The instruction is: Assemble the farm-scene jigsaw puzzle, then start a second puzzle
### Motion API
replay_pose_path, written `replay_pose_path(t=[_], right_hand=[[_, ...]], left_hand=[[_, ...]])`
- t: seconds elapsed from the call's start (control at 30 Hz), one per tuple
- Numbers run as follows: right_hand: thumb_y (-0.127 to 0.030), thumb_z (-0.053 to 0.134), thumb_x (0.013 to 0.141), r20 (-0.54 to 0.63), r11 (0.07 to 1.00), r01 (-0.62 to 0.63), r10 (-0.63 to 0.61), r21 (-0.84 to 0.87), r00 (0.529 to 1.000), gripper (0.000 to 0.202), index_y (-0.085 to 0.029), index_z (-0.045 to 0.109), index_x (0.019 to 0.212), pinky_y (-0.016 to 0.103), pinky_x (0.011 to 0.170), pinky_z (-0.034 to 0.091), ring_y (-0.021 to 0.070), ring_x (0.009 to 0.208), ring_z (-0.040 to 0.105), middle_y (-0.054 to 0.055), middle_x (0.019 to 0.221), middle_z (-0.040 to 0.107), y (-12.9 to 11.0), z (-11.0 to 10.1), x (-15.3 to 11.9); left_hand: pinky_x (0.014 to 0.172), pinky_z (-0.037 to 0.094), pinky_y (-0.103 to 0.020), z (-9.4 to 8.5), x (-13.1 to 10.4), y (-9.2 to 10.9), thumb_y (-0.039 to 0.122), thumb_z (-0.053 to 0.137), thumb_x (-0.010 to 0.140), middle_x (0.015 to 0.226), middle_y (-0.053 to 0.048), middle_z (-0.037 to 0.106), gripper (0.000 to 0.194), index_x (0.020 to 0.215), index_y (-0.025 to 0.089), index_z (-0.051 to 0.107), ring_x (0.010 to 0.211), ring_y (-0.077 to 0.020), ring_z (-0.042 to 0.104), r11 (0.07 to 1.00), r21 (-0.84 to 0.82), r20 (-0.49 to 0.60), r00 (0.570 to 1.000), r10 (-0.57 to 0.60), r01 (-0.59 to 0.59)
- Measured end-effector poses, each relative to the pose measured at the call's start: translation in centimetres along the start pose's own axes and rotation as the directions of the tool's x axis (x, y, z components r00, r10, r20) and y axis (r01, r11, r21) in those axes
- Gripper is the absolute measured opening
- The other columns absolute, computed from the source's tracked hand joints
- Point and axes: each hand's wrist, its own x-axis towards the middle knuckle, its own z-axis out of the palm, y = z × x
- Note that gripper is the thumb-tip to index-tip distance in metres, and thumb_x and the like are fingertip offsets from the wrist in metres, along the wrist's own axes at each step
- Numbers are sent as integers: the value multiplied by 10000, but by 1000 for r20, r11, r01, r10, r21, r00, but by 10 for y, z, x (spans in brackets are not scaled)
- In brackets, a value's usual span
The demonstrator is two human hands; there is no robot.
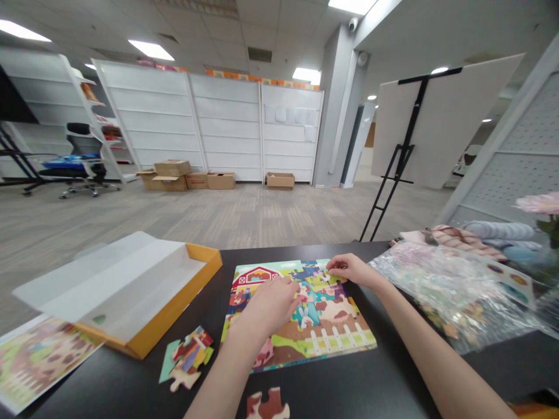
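A partly assembled farm puzzle [332, 343] lies on the black table. My left hand [275, 302] rests over its middle, fingers bent down toward pieces; what the fingertips touch is hidden. At the puzzle's upper right edge is my right hand [343, 267], thumb and fingers drawn together at a piece; whether it grips that piece is too small to tell. A small pile of loose pieces [190, 355] sits left of the puzzle. One brown and cream piece [267, 404] lies near the front edge.
An open yellow-edged box [174, 308] stands on the left, beside a printed picture sheet [48, 355]. Crinkled clear plastic bags [463, 291] cover the right side, near pink flowers [539, 203]. Behind the table stand an easel [404, 145] and cardboard boxes [172, 174].
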Motion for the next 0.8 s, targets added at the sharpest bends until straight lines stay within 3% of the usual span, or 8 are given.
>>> replay_pose_path(t=[0.17,0.27,0.7,0.8], right_hand=[[-388,773,720,-23,975,64,-70,-212,997,261,-203,762,903,294,748,509,216,848,672,55,924,741,-3,4,-3],[-388,783,723,-36,946,83,-99,-314,994,257,-225,770,921,300,773,506,222,872,669,59,976,712,-7,5,-5],[-419,728,805,46,882,125,-116,-455,992,241,-283,805,988,367,925,471,259,957,646,78,1015,684,-20,5,-10],[-430,767,766,88,880,132,-103,-456,991,319,-284,793,1049,359,932,469,265,986,634,81,1053,675,-24,3,-14]], left_hand=[[877,501,-372,0,1,-1,308,485,953,1095,-117,697,218,1010,202,667,1034,-274,652,1000,9,15,999,-29,29],[862,505,-379,0,1,0,324,455,967,1106,-125,699,256,1025,199,671,1030,-285,659,999,21,29,999,-30,30],[859,507,-410,-3,-1,1,354,432,987,1069,-134,702,302,1033,182,676,994,-304,673,999,29,24,999,-27,26],[863,504,-392,-4,-2,1,349,439,985,1087,-130,697,287,1052,190,668,1021,-298,666,999,32,18,999,-33,32]])
